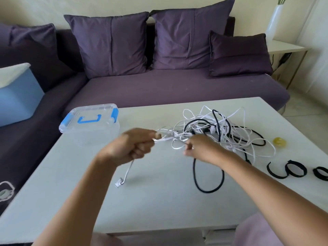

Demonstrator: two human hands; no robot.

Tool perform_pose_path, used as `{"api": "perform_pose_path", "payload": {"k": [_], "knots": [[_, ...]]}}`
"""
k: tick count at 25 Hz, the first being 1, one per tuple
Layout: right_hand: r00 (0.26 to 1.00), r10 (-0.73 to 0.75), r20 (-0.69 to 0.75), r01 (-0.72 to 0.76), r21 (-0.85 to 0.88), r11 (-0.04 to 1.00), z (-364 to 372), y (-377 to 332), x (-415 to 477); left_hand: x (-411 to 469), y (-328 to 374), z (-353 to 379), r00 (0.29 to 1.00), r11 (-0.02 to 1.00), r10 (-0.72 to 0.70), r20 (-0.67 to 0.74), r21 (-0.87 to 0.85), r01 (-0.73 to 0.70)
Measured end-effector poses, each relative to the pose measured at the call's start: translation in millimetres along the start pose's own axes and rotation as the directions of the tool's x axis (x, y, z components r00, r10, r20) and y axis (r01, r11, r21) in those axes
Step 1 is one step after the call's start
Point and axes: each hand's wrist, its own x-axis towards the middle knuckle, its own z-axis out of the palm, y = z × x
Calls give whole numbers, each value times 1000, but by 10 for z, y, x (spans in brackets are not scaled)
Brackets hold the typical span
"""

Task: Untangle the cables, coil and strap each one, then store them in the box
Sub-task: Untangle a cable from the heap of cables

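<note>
A tangle of white and black cables [218, 128] lies on the white table [159, 201], right of centre. My left hand [131, 146] grips a white cable [126, 173] that leads out of the tangle; its plug end hangs below my fist to the tabletop. My right hand [198, 146] pinches a white strand at the tangle's near left edge. A black cable [209, 176] loops out toward me. A clear plastic box [90, 123] with blue latches and handle stands shut at the table's far left. Black straps [291, 170] lie at the right edge.
A small yellow round object [279, 140] sits right of the tangle. A purple sofa [168, 86] with cushions runs behind the table. A blue bin [16, 96] rests on the sofa's left part. A white vase [274, 22] stands on a side table at the back right.
</note>
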Motion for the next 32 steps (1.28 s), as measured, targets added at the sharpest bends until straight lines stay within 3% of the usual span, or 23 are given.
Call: {"api": "perform_pose_path", "payload": {"k": [4, 7, 9, 10, 12, 14, 15, 17, 19, 21, 23, 25, 27, 29, 30, 31, 32], "knots": [[892, 116, -437, -121, 15, 992, -433, 439, 36, -329, 142, -430, 921, 896, 289, -263, -265, -356], [868, 101, -486, -140, -44, 989, -547, 616, 17, -264, 28, -601, 883, 845, 229, -409, -367, -389], [889, 24, -456, -104, -152, 983, -517, 600, 23, -132, -26, -664, 836, 904, 72, -544, -319, -285], [892, -42, -449, -48, -186, 981, -503, 564, 18, -73, -50, -689, 776, 952, 15, -631, -229, -204], [881, -162, -444, 75, -207, 976, -507, 433, -12, 0, -153, -744, 617, 988, -9, -787, 88, 128], [868, -240, -436, 166, -200, 966, -522, 259, -52, 38, -294, -659, 513, 771, 190, -837, 451, 450], [867, -272, -417, 202, -204, 958, -514, 169, -67, 60, -334, -543, 521, 650, 380, -765, 621, 438], [871, -349, -347, 272, -254, 928, -451, -6, -75, 129, -316, -185, 549, 480, 697, -462, 869, 122], [888, -381, -258, 309, -279, 909, -369, -145, -56, 182, -309, 202, 625, 307, 769, -137, 936, -172], [908, -363, -209, 315, -229, 921, -326, -210, -55, 226, -446, 466, 680, 224, 733, 20, 937, -270], [902, -380, -206, 347, -178, 921, -311, -223, -106, 272, -590, 571, 694, 261, 718, -51, 944, -201], [889, -400, -225, 357, -206, 911, -294, -211, -198, 346, -635, 578, 661, 291, 738, -136, 948, -130], [936, -266, -232, 207, -252, 945, -322, -145, -266, 374, -592, 577, 637, 309, 752, -170, 944, -113], [956, -36, -293, -29, -214, 976, -504, -43, -278, 299, -468, 536, 649, 417, 718, -251, 902, -112], [936, 74, -343, -109, -82, 991, -648, 10, -270, 235, -389, 473, 646, 481, 701, -303, 869, -114], [907, 201, -371, -150, 162, 975, -833, 78, -244, 162, -303, 377, 625, 540, 690, -363, 835, -111], [873, 336, -354, -152, 456, 877, -1034, 150, -213, 100, -222, 249, 590, 590, 683, -431, 802, -98]]}}
